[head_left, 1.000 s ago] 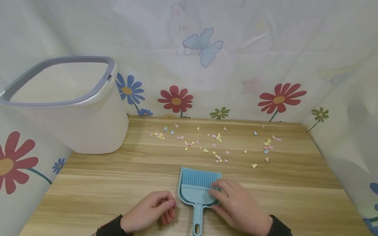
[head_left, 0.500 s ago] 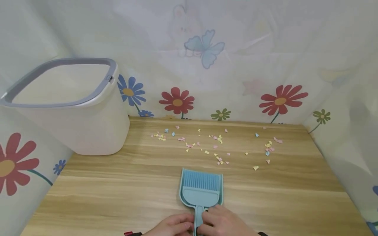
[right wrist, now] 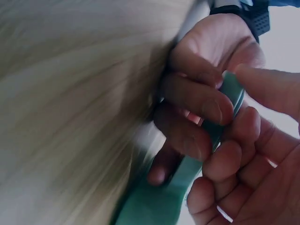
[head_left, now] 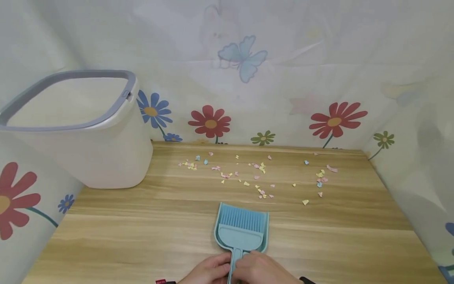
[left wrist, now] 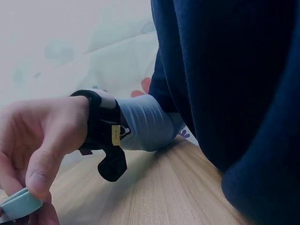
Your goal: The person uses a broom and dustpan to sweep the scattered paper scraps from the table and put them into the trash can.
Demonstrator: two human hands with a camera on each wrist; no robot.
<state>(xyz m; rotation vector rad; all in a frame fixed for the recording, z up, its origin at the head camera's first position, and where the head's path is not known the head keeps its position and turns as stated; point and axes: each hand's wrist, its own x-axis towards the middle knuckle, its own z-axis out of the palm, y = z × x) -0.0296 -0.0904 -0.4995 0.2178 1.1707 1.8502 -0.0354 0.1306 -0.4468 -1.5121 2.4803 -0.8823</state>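
Left hand (head_left: 209,272): at 6 o'clock, low edge of head view; fingers curled round the handle (head_left: 234,263) from its left, thumb pressed on the handle end in the left wrist view.
Right hand (head_left: 260,270): just beside the left, at 6 o'clock; fingers wrapped over the same handle from its right, fingertips (right wrist: 220,110) overlapped with the other hand's in the right wrist view.
Handle risk: crowded by two hands on one short stem; likely to twist or slip loose if pulled apart unevenly.
Brush (head_left: 242,228): nested in the dustpan (head_left: 264,246), bristles toward 12 o'clock, flat on the table (head_left: 142,236) just ahead of the hands.
Set risk: likely to come up together as one piece if not separated cleanly; could drop or skid forward and knock into the scraps.
Scraps (head_left: 260,179): strewn past the dustpan, from 11 to 1 o'clock, well apart from the hands; small and light, so judged easy to scatter further with a hard sweep or a gust off the bristles.
Bin (head_left: 81,130): at 10 o'clock, far left, upright, touching the table's back corner; tall rim, so a tilted dustpan judged liable to spill on the way over.
Backdrop (head_left: 248,79): flowered sheet at 12 o'clock, right behind the scraps; bits could be pushed under its edge.
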